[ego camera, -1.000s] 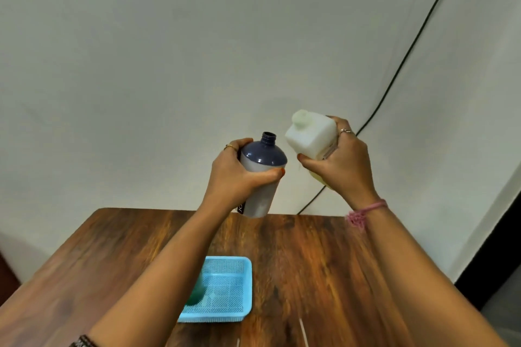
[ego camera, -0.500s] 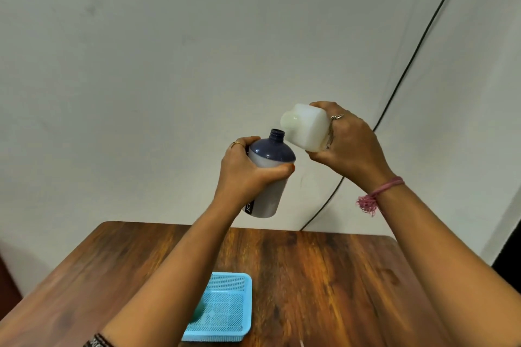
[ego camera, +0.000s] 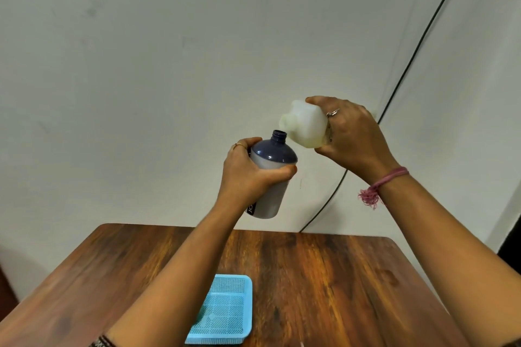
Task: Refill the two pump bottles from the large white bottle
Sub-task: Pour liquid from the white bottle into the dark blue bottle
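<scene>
A: What is each hand doing at this moment?

B: The left hand (ego camera: 248, 175) is wrapping its fingers and thumb round the upper body of the pump bottle (ego camera: 269, 177), holding it in the air above the table (ego camera: 324, 276). The pump is off; the open neck is sticking up just above that grip. The right hand (ego camera: 352, 135) is clasping the large white bottle (ego camera: 306, 125) round its rear half, so only the shoulder and spout are showing past the fingers.

A: How should the pour be going?

B: My judgement: the spout is sitting just above and beside the open neck, not yet over it. I'd be bringing it directly over the opening, then tipping slowly, since the neck is narrow and nothing but the table is lying underneath. Resting the spout on the rim would be steadying things.

A: Which way are they pointing?

B: The white bottle's long axis is lying close to level, spout aiming away from the right palm toward the left hand and slightly downward. The pump bottle's axis is standing near upright, leaning a little, neck toward the spout. I can't see liquid flowing.

A: Anything below?

B: A blue basket (ego camera: 239, 284) is sitting on the table, well beneath both grips.
</scene>
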`<action>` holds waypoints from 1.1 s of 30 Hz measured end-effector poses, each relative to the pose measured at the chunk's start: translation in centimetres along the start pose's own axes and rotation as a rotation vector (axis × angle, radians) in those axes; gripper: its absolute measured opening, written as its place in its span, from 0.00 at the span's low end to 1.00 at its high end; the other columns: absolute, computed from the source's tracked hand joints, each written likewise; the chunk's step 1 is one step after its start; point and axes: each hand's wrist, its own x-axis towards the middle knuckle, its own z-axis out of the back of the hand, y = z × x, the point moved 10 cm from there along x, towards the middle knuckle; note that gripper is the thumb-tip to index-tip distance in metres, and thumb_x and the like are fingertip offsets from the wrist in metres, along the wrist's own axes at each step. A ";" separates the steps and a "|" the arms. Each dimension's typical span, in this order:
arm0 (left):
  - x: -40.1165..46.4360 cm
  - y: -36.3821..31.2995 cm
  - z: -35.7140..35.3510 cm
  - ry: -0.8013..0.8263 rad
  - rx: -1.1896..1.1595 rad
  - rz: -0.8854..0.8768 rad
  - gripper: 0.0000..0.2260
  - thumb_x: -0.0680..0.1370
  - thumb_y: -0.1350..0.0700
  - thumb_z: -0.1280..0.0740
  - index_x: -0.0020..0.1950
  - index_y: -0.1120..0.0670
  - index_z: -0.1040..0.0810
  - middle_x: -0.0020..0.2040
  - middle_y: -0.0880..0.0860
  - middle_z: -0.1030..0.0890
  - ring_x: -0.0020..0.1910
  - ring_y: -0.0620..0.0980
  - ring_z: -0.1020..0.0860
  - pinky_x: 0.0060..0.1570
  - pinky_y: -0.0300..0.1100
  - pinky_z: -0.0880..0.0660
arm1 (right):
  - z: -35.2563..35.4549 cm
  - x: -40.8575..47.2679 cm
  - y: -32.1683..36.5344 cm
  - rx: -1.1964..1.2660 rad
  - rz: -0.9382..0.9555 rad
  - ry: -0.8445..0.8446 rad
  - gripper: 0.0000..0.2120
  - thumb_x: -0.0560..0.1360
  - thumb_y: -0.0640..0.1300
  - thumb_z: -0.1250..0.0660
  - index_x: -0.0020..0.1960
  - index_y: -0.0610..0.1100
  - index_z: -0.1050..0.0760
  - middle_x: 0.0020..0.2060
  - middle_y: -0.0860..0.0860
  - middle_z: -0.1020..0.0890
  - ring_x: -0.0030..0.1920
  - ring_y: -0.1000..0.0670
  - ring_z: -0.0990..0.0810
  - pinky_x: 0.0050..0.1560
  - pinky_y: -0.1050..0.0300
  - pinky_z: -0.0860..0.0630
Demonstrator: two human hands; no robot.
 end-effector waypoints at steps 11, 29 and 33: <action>0.0 0.2 0.3 -0.019 -0.020 0.000 0.36 0.58 0.45 0.22 0.63 0.50 0.31 0.57 0.50 0.25 0.50 0.47 0.23 0.42 0.37 0.23 | 0.3 0.5 0.6 -0.034 0.070 -0.030 0.34 0.59 0.38 0.21 0.64 0.40 0.27 0.56 0.43 0.19 0.54 0.40 0.20 0.57 0.47 0.26; 0.2 0.8 0.0 -0.032 -0.030 0.016 0.38 0.55 0.43 0.24 0.62 0.48 0.31 0.58 0.49 0.25 0.52 0.48 0.23 0.48 0.44 0.20 | 0.6 0.5 0.8 -0.079 0.120 -0.041 0.33 0.60 0.39 0.20 0.63 0.40 0.27 0.56 0.43 0.19 0.53 0.39 0.20 0.56 0.45 0.26; 0.3 1.1 -0.1 -0.036 -0.044 0.026 0.38 0.55 0.43 0.24 0.62 0.48 0.31 0.58 0.49 0.25 0.52 0.48 0.23 0.49 0.45 0.20 | 0.5 0.5 0.8 -0.079 0.124 -0.037 0.33 0.61 0.39 0.21 0.64 0.40 0.27 0.56 0.42 0.19 0.54 0.39 0.20 0.57 0.44 0.26</action>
